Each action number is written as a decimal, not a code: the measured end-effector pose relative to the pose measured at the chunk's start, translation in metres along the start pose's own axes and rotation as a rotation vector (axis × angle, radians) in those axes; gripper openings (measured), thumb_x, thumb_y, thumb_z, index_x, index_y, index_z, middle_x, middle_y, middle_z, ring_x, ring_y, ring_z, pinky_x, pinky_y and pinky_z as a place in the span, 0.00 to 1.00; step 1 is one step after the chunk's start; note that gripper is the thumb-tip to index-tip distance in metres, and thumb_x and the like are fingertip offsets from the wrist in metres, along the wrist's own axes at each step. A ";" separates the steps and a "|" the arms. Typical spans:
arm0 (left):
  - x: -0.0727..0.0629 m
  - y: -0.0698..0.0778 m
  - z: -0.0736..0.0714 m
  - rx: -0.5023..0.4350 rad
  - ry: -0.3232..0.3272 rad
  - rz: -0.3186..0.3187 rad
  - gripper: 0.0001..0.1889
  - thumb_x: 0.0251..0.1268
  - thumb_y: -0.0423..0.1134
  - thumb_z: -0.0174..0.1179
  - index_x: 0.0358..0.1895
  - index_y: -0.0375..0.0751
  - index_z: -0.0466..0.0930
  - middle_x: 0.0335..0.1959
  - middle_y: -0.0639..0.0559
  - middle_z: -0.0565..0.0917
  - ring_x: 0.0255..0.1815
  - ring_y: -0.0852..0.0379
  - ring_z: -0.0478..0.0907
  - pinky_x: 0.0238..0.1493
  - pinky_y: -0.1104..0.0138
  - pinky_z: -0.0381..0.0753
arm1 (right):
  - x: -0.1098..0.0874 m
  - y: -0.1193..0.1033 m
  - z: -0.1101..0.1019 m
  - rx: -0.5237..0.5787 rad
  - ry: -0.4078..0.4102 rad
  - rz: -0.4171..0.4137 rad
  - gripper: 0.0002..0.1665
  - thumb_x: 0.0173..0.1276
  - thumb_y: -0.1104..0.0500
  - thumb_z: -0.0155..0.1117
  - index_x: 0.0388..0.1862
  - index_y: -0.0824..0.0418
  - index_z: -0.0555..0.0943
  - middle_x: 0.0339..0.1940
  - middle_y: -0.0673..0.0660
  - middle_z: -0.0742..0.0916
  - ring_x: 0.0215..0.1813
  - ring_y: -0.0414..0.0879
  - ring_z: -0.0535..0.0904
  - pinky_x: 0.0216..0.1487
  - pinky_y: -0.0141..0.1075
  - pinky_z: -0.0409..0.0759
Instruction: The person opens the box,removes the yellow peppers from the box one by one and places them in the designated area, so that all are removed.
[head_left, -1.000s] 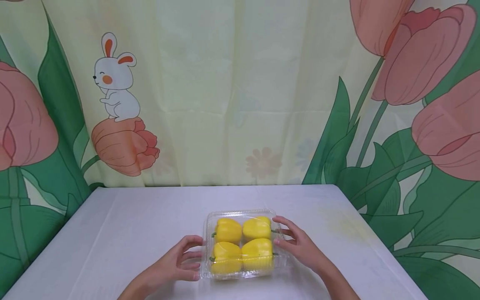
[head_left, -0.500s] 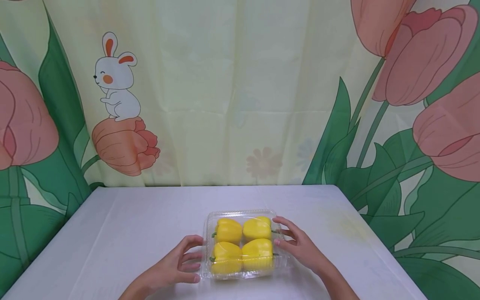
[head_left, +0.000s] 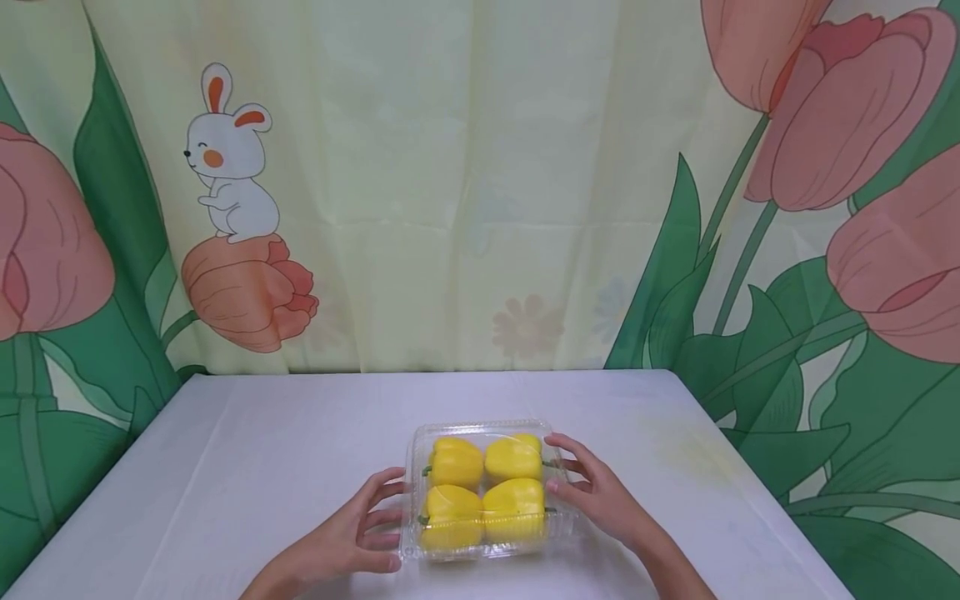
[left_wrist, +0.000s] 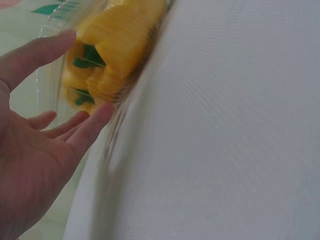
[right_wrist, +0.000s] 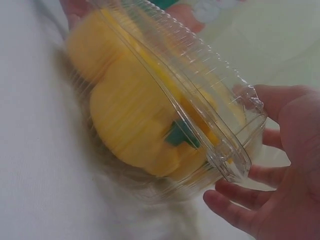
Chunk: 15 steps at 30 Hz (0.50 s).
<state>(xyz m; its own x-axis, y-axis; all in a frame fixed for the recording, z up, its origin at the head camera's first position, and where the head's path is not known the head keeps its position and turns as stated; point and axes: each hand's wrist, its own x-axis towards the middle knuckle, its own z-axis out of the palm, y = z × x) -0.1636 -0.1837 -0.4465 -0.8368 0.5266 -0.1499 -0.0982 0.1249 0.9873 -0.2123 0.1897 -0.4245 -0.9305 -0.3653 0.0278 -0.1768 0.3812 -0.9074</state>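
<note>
A clear plastic clamshell box [head_left: 491, 430] sits on the table with its lid down. Several yellow bell peppers [head_left: 513, 502] with green stems fill it in two rows. At its left side is my left hand [head_left: 348, 533], fingers loosely bent and spread; the left wrist view shows fingertips [left_wrist: 104, 112] against the box wall. My right hand [head_left: 603, 492] is at the opposite side, thumb and fingers spread apart along the wall. In the right wrist view the thumb lies by the box's rim [right_wrist: 235, 160], and the other fingertips are near its lower side.
A white cloth covers the table [head_left: 300, 442], whose far edge meets a hanging curtain [head_left: 420, 208]. Printed tulips and a rabbit decorate that curtain. To the right, the cloth has a faint yellowish patch [head_left: 690, 450].
The left hand's fingers have spread slightly wider against the box, which has shifted a hair to the left. The right hand looks nearly the same.
</note>
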 end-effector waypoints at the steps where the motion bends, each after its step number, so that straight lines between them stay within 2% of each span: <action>1: 0.000 0.000 0.000 -0.002 -0.001 -0.003 0.49 0.57 0.35 0.68 0.75 0.51 0.41 0.77 0.35 0.50 0.72 0.40 0.64 0.65 0.57 0.75 | 0.000 0.000 0.000 -0.001 0.002 -0.002 0.36 0.67 0.53 0.64 0.72 0.50 0.63 0.77 0.61 0.61 0.71 0.65 0.66 0.62 0.49 0.78; 6: 0.000 0.001 0.002 0.005 -0.016 -0.001 0.49 0.59 0.35 0.66 0.76 0.52 0.39 0.77 0.35 0.48 0.72 0.39 0.62 0.65 0.55 0.74 | 0.001 0.002 0.001 -0.006 0.019 0.009 0.36 0.66 0.52 0.65 0.71 0.48 0.63 0.77 0.59 0.62 0.71 0.64 0.67 0.62 0.49 0.78; 15: 0.002 0.003 0.005 0.023 0.000 -0.025 0.53 0.58 0.36 0.67 0.77 0.53 0.35 0.77 0.34 0.47 0.72 0.36 0.62 0.65 0.53 0.75 | 0.001 -0.001 0.004 0.003 0.040 0.053 0.36 0.66 0.51 0.66 0.71 0.46 0.64 0.78 0.58 0.62 0.71 0.63 0.67 0.63 0.50 0.77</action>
<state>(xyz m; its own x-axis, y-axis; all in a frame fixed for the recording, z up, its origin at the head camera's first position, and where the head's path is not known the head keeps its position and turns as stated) -0.1626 -0.1781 -0.4441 -0.8345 0.5227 -0.1742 -0.1065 0.1571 0.9818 -0.2120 0.1853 -0.4252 -0.9506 -0.3103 -0.0039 -0.1258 0.3970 -0.9092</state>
